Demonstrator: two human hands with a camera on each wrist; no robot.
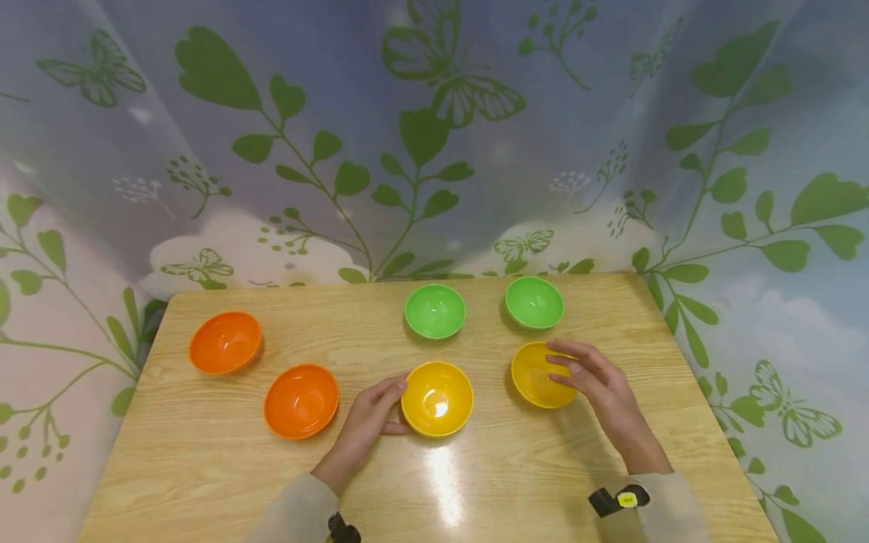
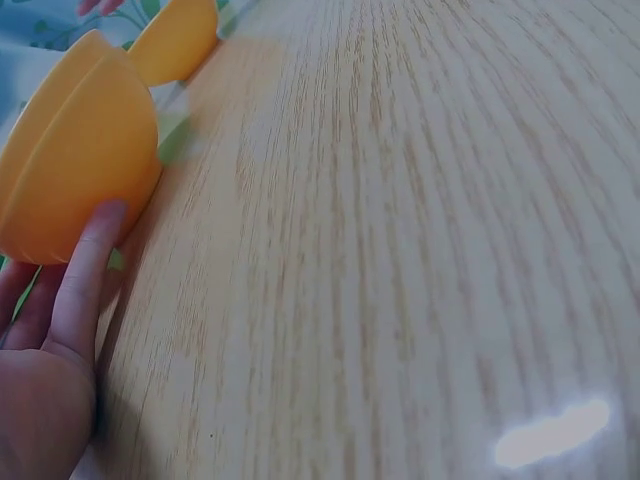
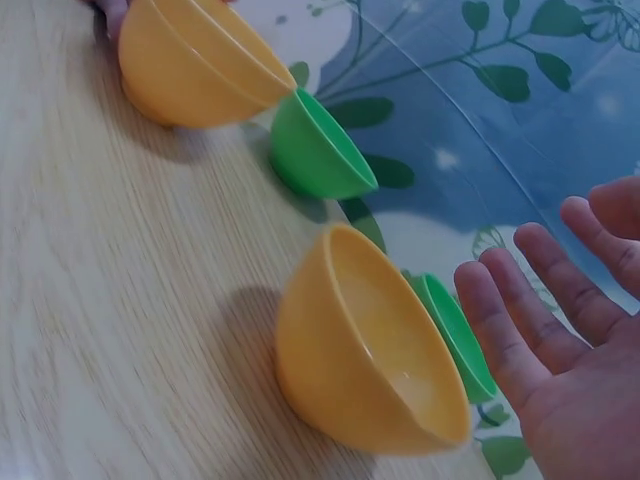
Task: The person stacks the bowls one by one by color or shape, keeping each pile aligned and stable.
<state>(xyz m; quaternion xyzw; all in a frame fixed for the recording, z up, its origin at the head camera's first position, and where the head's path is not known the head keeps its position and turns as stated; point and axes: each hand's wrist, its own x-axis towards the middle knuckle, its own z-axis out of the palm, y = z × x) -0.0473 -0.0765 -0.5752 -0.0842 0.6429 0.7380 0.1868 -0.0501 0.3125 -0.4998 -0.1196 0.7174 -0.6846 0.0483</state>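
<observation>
Bowls in plain yellow look round, smooth and glossy.

A pale wooden table with fine brown grain fills the lower part of the head view, its far corners rounded. Behind it hangs a softly creased cloth, dusky blue-violet at the back, pinkish white on the left and pale blue on the right. Green leafy sprigs, outlined butterflies and whitish cloud shapes are printed across it. Near the table's front, a bright streak of reflected light gleams on the glossy surface
</observation>
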